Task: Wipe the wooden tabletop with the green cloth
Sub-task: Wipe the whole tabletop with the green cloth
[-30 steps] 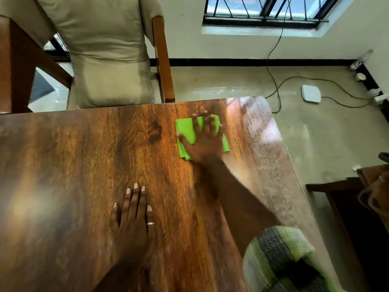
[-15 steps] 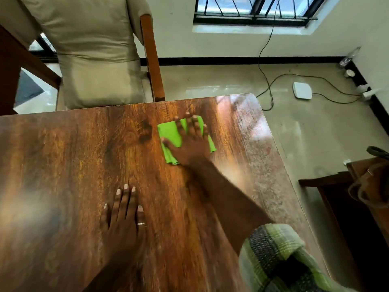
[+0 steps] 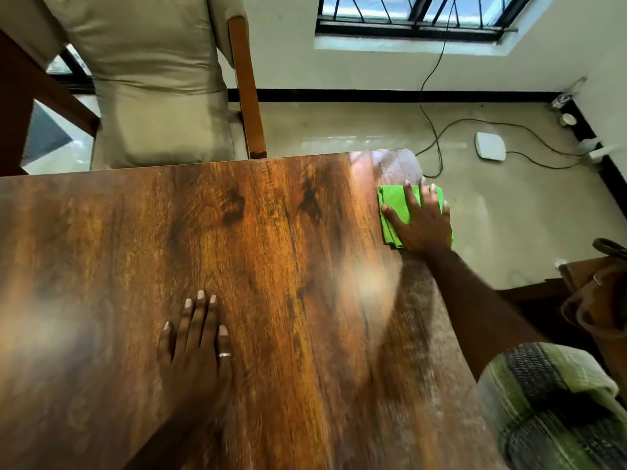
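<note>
The folded green cloth (image 3: 393, 205) lies at the far right edge of the wooden tabletop (image 3: 271, 266), partly overhanging it near the rounded corner. My right hand (image 3: 422, 222) presses flat on the cloth with fingers spread and straight, covering most of it. My left hand (image 3: 196, 347) rests palm-down on the table nearer to me, fingers straight, a ring on one finger, holding nothing.
A cushioned wooden chair (image 3: 159, 96) stands against the table's far edge. On the floor to the right lie cables (image 3: 437, 130) and a white box (image 3: 490, 146). A dark wooden piece of furniture with a brown bag (image 3: 597, 300) stands at the right.
My right hand has slid the cloth to the right, from the table's far middle to its right edge. My left hand has stayed flat in the same place.
</note>
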`<act>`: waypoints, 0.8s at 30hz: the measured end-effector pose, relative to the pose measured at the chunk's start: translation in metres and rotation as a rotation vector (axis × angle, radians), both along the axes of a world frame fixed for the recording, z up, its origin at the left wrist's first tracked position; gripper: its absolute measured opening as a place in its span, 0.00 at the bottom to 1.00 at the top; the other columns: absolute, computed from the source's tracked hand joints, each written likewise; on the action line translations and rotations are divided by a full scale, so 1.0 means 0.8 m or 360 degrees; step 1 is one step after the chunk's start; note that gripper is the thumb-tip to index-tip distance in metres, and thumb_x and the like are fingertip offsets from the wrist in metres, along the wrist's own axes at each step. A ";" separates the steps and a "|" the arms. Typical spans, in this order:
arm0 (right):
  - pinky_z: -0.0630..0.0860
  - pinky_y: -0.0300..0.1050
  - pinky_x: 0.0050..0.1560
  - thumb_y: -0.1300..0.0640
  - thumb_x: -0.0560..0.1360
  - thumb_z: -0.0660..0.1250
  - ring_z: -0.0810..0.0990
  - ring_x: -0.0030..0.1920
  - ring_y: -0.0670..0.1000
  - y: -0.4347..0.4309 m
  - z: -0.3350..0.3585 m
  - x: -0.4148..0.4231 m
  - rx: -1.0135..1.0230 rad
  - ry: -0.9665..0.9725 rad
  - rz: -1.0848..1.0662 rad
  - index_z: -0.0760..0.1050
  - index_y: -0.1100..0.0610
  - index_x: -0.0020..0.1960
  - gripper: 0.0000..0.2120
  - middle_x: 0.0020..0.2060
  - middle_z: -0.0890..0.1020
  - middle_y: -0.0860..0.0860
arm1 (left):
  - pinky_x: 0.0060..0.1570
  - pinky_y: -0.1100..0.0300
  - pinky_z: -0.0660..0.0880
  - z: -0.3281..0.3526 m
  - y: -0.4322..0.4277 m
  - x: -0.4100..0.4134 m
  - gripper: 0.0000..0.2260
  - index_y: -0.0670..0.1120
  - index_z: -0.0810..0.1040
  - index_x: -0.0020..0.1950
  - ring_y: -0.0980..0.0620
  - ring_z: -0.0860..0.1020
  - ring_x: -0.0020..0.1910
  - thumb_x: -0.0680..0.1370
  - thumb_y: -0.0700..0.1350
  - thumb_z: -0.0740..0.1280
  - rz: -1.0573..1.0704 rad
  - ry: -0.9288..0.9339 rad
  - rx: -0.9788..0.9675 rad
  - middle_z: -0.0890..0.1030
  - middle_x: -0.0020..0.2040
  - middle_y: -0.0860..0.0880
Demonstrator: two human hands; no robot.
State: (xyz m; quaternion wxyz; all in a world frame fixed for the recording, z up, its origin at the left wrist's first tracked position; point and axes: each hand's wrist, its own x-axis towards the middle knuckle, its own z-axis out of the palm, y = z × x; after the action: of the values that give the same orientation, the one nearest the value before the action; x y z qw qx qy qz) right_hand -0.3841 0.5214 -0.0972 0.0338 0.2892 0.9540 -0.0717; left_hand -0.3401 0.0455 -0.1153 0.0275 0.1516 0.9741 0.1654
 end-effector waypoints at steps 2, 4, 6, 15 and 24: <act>0.45 0.66 0.81 0.21 0.76 0.42 0.45 0.84 0.56 -0.012 -0.001 -0.001 -0.0014 -0.0017 -0.0019 0.48 0.45 0.84 0.44 0.84 0.49 0.53 | 0.79 0.42 0.51 0.000 0.000 0.000 0.26 0.45 0.60 0.82 0.50 0.51 0.83 0.85 0.50 0.51 -0.0004 0.0010 -0.0003 0.58 0.83 0.49; 0.44 0.65 0.81 0.20 0.76 0.41 0.43 0.84 0.56 -0.037 -0.002 -0.003 -0.0046 -0.0041 0.0007 0.46 0.44 0.84 0.44 0.84 0.45 0.52 | 0.79 0.42 0.51 0.000 0.000 0.000 0.26 0.45 0.60 0.82 0.51 0.51 0.83 0.85 0.50 0.51 -0.0002 0.0006 -0.0003 0.58 0.83 0.49; 0.44 0.66 0.81 0.20 0.75 0.40 0.42 0.84 0.56 -0.078 -0.002 -0.007 -0.0060 -0.0045 0.0094 0.44 0.43 0.84 0.45 0.84 0.43 0.52 | 0.79 0.42 0.51 0.001 0.000 0.001 0.26 0.45 0.60 0.82 0.50 0.51 0.83 0.85 0.50 0.51 0.0000 0.0001 -0.0006 0.58 0.83 0.49; 0.37 0.66 0.80 0.22 0.77 0.48 0.35 0.83 0.55 -0.341 -0.009 -0.028 -0.0281 0.0084 0.0535 0.44 0.45 0.85 0.44 0.83 0.38 0.53 | 0.80 0.42 0.51 0.001 0.001 0.001 0.26 0.45 0.61 0.82 0.51 0.52 0.83 0.84 0.50 0.51 0.0010 -0.0001 -0.0012 0.58 0.83 0.49; 0.41 0.65 0.81 0.23 0.77 0.50 0.41 0.84 0.54 -0.329 -0.011 -0.018 -0.0237 0.0150 0.0513 0.49 0.45 0.85 0.43 0.84 0.42 0.52 | 0.80 0.42 0.50 0.004 -0.001 0.000 0.26 0.45 0.60 0.83 0.51 0.52 0.83 0.84 0.51 0.50 0.0000 -0.0029 0.0009 0.58 0.83 0.49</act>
State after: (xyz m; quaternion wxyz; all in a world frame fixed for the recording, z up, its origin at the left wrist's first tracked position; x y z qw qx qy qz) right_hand -0.3984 0.2581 -0.1063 0.0215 0.1255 0.9806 -0.1493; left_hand -0.3403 0.0449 -0.1119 0.0360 0.1501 0.9733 0.1696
